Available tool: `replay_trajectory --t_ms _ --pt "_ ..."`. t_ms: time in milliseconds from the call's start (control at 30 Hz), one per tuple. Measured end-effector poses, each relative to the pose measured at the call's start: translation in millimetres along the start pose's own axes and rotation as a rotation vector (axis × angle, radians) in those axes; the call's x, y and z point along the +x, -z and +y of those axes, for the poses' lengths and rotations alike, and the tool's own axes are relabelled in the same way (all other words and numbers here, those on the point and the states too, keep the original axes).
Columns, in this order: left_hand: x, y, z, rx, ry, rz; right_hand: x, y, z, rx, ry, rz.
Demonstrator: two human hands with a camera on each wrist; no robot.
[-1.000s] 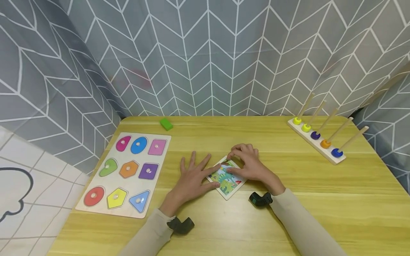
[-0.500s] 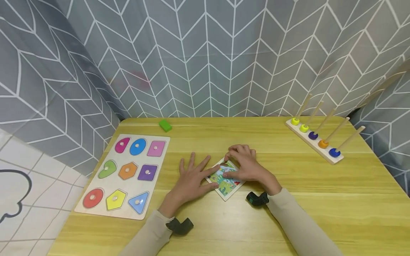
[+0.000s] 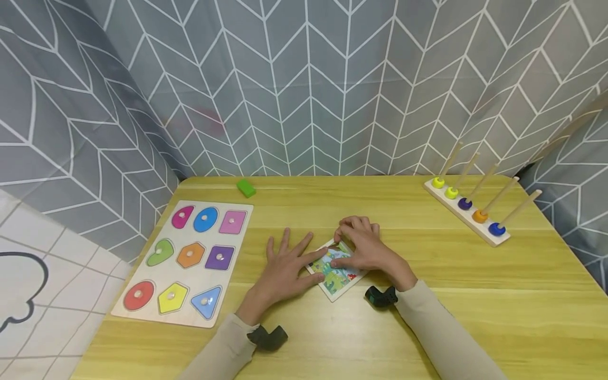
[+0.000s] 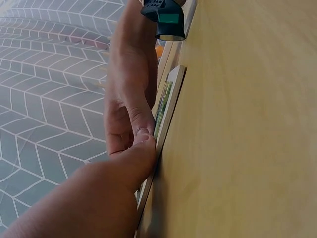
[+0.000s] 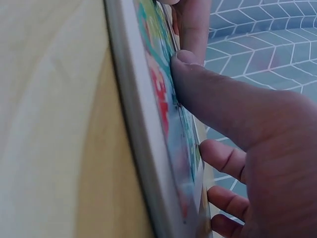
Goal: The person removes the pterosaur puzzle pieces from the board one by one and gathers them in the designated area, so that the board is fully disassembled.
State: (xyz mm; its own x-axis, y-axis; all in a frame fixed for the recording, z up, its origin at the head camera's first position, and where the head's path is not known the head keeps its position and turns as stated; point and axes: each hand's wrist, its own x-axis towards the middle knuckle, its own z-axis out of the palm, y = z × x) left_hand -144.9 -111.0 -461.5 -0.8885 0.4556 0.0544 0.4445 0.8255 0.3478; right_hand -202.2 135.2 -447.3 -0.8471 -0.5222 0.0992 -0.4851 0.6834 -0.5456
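Observation:
A small picture puzzle [image 3: 336, 282] with a pale frame and a bright green-and-blue dinosaur picture lies turned cornerwise on the wooden table. My left hand [image 3: 284, 270] lies flat to its left with spread fingers; its index finger and thumb rest on the picture's left part. From the right, my right hand [image 3: 368, 252] holds the puzzle, thumb on the picture and index finger bent at the far corner. In the right wrist view the right thumb [image 5: 213, 91] presses on the picture, with the other fingers curled by the edge. Both hands hide parts of the picture.
At the left lies a shape board [image 3: 196, 277] with several knobbed coloured shapes. A green block [image 3: 246, 188] sits near the far table edge. A peg stand [image 3: 464, 215] with coloured rings and upright rods stands at the far right. A grey patterned curtain [image 3: 328, 89] hangs behind the table.
The right thumb has shifted slightly left over the picture. Both hands otherwise keep nearly the same place on the puzzle; the head view has moved slightly.

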Motion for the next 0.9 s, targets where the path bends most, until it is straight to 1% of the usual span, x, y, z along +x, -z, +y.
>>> replay_trajectory --t_ms 400,733,900 --pt "-0.7 0.6 1.4 -0.009 -0.004 -0.004 -0.6 1.2 -2.7 0.021 -0.018 -0.007" --pt "-1.0 1.6 2.0 -0.001 -0.004 -0.012 -0.4 -0.5 -1.0 0.101 -0.007 -0.015" --pt "-0.8 2.2 2.1 0.005 -0.002 -0.014 -0.1 -1.0 -0.7 0.098 -0.002 -0.008"
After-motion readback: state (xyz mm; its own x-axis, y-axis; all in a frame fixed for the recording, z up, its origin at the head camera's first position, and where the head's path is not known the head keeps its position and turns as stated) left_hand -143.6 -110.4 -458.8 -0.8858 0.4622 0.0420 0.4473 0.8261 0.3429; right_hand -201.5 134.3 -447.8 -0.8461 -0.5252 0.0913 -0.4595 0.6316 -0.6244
